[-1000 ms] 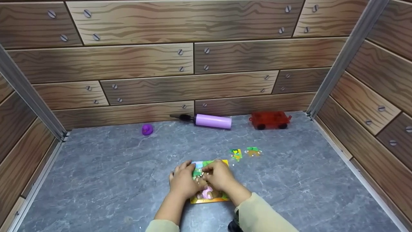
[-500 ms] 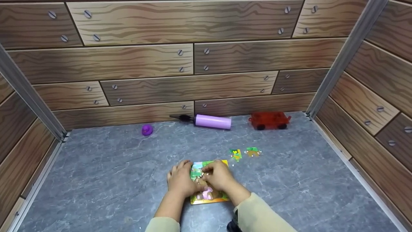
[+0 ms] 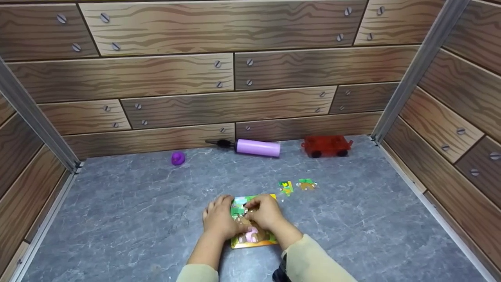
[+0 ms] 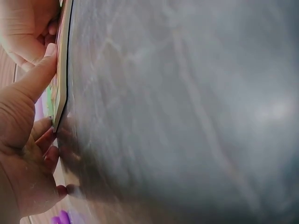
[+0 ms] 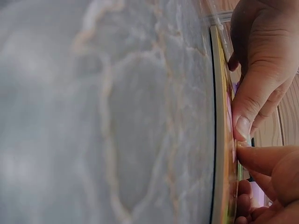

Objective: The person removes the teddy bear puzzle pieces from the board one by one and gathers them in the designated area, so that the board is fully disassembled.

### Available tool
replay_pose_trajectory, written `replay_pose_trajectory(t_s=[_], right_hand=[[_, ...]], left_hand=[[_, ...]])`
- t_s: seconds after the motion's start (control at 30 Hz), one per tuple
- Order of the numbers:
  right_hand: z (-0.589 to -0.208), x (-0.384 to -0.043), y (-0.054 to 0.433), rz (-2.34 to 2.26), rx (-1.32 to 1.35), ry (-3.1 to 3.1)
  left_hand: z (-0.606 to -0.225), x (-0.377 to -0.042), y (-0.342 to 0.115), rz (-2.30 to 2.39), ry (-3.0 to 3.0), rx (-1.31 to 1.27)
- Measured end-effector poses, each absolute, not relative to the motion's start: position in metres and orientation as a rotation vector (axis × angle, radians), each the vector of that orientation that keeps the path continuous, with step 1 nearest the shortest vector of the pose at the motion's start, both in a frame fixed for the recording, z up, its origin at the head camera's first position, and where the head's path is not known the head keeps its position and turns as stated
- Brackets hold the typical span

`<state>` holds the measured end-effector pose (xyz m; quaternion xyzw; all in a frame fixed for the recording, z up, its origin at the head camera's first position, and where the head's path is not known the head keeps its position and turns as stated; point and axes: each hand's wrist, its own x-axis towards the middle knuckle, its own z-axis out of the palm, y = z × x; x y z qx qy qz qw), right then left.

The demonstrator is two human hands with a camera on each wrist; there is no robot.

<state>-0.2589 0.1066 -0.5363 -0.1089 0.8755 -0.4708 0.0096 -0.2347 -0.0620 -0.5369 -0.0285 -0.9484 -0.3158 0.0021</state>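
Observation:
A small jigsaw puzzle (image 3: 258, 244) with an orange border lies flat on the grey floor in front of the person, showing green, brown and pink picture parts. My left hand (image 3: 220, 219) rests over its left side. The left thumb (image 4: 46, 65) presses on the picture while the other fingers lie spread along the left edge. My right hand (image 3: 270, 215) is over the upper right of the board, with thumb and index finger pinching a puzzle piece, mostly hidden by the fingers. In the right wrist view the right thumb (image 5: 261, 157) is close to the board surface, beside the left thumb.
Two loose puzzle pieces (image 3: 286, 188) lie beyond the board to the right. Along the back wall are a purple rubber duck (image 3: 178, 158), a lilac hand pump (image 3: 258, 148) with a black nozzle, and a red toy wagon (image 3: 328, 146). Wood-patterned walls (image 3: 176, 76) enclose the floor.
The left hand shifts slightly left, uncovering more of the board's upper left. The right hand stays almost in place over the board.

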Motion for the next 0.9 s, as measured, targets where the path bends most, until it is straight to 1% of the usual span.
replay_pose_trajectory(t_s=[0.4,0.6,0.9], right_hand=[[-0.539,-0.256,0.108,-1.523,-0.307,2.753],[-0.54,-0.257,0.112,-1.702,-0.269,2.618],[-0.534,-0.258,0.122,-1.667,-0.333,2.756]], left_hand=[[-0.535,-0.234,-0.06,-0.979,-2.98,-0.096],[-0.534,-0.235,-0.058,-0.995,-2.977,-0.107],[-0.539,-0.234,-0.061,-0.984,-2.994,-0.077]])
